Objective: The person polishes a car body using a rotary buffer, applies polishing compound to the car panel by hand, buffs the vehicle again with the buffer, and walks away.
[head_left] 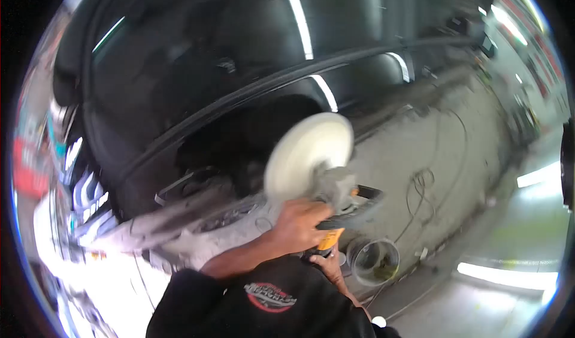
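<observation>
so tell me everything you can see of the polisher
The polisher has a round, cream, soft-looking pad, blurred and tilted beside the black car panel; contact is unclear. Its head is metallic grey, its body yellow and black, its loop handle dark. The left hand grips near the head, the right hand the body.

The polisher (335,187) is before the vehicle (197,68), left of the bucket (366,259).

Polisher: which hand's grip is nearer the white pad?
Your left hand's grip, near the polisher's head; the right hand's grip sits farther from the pad, at the yellow body section.
</observation>
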The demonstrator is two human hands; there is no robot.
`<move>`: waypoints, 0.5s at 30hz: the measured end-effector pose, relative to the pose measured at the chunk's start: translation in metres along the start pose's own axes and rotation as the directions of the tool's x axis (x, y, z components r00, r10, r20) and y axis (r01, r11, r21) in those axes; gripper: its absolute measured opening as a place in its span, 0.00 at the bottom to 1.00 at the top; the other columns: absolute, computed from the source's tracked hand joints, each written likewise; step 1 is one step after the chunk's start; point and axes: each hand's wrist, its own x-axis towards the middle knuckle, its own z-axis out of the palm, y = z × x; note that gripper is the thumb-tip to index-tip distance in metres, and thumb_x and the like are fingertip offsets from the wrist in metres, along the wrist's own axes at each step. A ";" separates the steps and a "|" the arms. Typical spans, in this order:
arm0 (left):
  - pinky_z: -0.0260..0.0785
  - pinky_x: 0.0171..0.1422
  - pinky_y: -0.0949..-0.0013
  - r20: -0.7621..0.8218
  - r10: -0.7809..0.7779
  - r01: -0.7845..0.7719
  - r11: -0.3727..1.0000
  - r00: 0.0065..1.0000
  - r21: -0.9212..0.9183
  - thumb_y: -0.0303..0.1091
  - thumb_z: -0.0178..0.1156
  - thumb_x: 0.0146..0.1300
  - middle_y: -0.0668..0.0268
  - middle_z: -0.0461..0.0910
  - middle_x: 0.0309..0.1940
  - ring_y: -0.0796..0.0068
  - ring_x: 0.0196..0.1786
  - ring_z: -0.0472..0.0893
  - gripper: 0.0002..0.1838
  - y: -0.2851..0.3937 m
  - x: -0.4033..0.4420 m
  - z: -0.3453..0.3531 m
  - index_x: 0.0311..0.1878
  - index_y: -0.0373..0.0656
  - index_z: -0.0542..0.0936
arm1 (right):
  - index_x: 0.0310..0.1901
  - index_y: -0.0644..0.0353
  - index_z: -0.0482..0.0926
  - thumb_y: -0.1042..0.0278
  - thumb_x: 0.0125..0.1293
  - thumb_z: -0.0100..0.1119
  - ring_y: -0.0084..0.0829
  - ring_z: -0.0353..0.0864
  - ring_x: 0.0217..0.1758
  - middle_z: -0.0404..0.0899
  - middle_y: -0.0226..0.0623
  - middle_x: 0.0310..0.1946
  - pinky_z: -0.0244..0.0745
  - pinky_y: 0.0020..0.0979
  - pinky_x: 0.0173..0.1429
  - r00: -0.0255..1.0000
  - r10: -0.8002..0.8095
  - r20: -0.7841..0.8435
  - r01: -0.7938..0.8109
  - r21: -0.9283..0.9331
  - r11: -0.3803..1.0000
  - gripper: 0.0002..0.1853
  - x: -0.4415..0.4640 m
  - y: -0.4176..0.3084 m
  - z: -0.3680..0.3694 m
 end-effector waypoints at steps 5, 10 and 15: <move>0.68 0.28 0.60 0.019 -0.015 0.014 1.000 1.000 0.011 0.25 0.76 0.42 0.58 0.78 0.21 0.57 0.24 0.80 0.12 0.006 -0.043 -0.061 0.27 0.39 0.80 | 0.71 0.62 0.61 0.57 0.43 0.86 0.31 0.71 0.66 0.74 0.37 0.61 0.63 0.36 0.73 0.996 -0.067 -0.063 0.067 -0.006 0.998 0.55 -0.018 0.010 0.064; 0.67 0.27 0.65 0.021 -0.017 0.016 1.000 1.000 0.024 0.24 0.77 0.45 0.60 0.79 0.19 0.65 0.21 0.79 0.12 0.003 -0.057 -0.083 0.25 0.37 0.80 | 0.75 0.64 0.56 0.63 0.48 0.85 0.31 0.68 0.71 0.72 0.37 0.66 0.60 0.36 0.77 0.997 -0.076 0.022 0.076 0.027 0.997 0.56 -0.014 0.024 0.075; 0.65 0.27 0.69 -0.013 -0.117 0.115 0.991 0.993 -0.069 0.28 0.79 0.49 0.63 0.77 0.17 0.77 0.21 0.74 0.15 0.014 -0.060 -0.087 0.26 0.36 0.78 | 0.74 0.64 0.58 0.60 0.50 0.84 0.31 0.69 0.71 0.73 0.37 0.65 0.61 0.37 0.76 0.996 -0.094 0.005 0.094 -0.109 0.990 0.55 -0.018 0.024 0.070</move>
